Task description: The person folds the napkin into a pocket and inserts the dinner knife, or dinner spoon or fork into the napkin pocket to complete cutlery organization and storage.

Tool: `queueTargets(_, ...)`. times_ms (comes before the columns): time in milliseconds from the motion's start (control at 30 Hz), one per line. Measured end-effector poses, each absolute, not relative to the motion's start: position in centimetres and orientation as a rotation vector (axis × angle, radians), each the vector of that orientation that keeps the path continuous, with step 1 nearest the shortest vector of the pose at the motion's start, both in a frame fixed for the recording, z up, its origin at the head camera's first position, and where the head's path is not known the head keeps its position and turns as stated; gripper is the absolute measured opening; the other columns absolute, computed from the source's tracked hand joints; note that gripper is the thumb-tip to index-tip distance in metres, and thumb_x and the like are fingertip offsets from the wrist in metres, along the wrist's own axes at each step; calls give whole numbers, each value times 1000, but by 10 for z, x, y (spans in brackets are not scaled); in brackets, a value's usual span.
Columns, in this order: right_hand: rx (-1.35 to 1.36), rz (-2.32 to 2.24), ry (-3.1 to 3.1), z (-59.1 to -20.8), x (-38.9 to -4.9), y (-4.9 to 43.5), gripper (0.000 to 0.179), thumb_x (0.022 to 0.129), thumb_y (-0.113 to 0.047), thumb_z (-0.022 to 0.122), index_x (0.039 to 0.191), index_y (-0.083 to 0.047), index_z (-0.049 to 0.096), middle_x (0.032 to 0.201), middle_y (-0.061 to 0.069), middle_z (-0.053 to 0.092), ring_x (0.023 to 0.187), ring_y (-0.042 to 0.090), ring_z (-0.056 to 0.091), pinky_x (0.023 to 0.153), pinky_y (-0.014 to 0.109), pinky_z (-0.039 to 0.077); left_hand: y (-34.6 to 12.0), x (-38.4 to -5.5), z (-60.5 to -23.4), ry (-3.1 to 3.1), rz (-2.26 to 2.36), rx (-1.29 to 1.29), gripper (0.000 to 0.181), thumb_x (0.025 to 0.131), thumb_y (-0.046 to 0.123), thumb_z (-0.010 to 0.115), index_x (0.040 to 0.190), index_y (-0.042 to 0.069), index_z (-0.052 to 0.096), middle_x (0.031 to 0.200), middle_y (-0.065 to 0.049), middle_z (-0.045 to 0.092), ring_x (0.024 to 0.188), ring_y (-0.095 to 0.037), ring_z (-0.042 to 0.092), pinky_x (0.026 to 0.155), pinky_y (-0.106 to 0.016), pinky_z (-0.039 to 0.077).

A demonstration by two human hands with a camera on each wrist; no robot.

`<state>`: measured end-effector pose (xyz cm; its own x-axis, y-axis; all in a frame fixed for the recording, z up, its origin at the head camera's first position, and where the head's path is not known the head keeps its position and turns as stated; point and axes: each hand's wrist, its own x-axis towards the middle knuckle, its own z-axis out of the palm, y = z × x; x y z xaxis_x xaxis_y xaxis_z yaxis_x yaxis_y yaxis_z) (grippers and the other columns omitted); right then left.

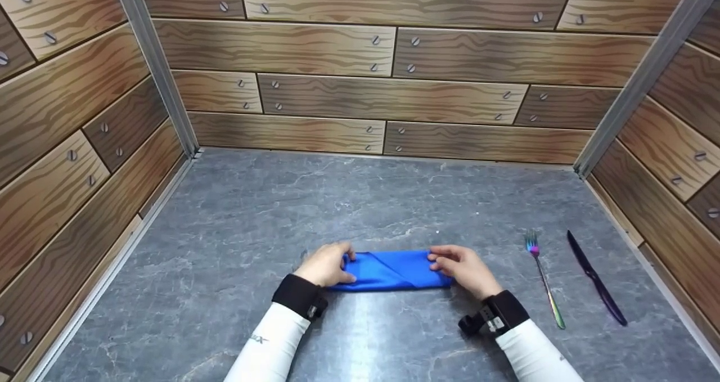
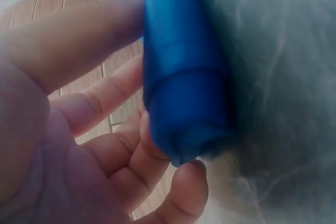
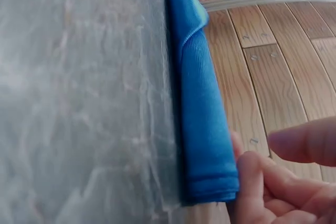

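Observation:
A folded blue cloth [image 1: 388, 272], a long flat bundle with a slanting fold across its top, lies on the grey marbled tabletop. My left hand [image 1: 326, 265] grips its left end. In the left wrist view, the thumb lies along one side of the cloth [image 2: 184, 77], and bent fingers reach its far side and rolled end. At the right end is my right hand [image 1: 464, 269], with loosely bent fingers. The right wrist view has those fingertips [image 3: 251, 174] right beside the end of the cloth [image 3: 207, 124], while the thumb stands apart from it.
Right of the right hand lies a fork [image 1: 544, 281] with a rainbow sheen, tines pointing away. A dark purple table knife [image 1: 596, 278] lies beyond it. Wood-patterned panels [image 1: 388, 50] wall the tabletop [image 1: 270, 202] at the back and both sides.

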<state>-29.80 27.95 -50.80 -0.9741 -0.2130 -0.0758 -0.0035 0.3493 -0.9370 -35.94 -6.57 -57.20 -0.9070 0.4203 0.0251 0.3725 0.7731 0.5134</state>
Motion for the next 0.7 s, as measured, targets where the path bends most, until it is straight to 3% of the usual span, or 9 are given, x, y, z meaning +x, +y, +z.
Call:
queueTargets(167,-281,-1704,2534,-515,-303,285,40,116,-3,61,146,24,64,128,30,84,91,1,78,82,18,63,-65,-361,-570,2874,812,644,34,96,26,97,122,15,80,97,3,72,94,-19,70,91,-43,61)
queueTargets(267,-446,-1629,2747,-540,-315,294,25,111,-4,69,128,11,80,113,19,88,91,8,80,80,22,63,-64,-361,-570,2910,820,645,22,100,25,93,117,15,83,104,-4,80,118,-33,78,104,-53,65)
queueTargets(433,-478,-1177,3024,-580,-331,300,15,109,-16,77,118,-15,90,111,-1,90,97,7,78,89,29,65,-63,-359,-570,2965,717,687,9,103,27,90,110,21,88,131,-8,82,141,-40,70,119,-61,59)
queueTargets(500,-468,-1016,3054,-587,-332,297,16,110,-19,77,120,-17,90,116,-2,90,101,10,79,93,36,67,-63,-357,-570,2968,675,702,9,103,28,91,110,23,89,136,-7,81,135,-37,72,117,-59,60)
queueTargets(600,-489,-870,3087,-588,-329,289,21,110,-17,76,125,-9,88,122,8,90,110,27,84,101,52,69,-62,-355,-570,2977,651,706,8,101,28,93,108,25,89,133,-5,82,132,-35,76,114,-57,61)
queueTargets(700,-485,-776,3119,-585,-329,283,25,109,-16,76,129,-3,85,126,15,89,119,39,85,108,60,67,-58,-354,-570,2979,648,703,7,100,27,94,104,26,89,129,-5,85,133,-37,77,114,-58,62)
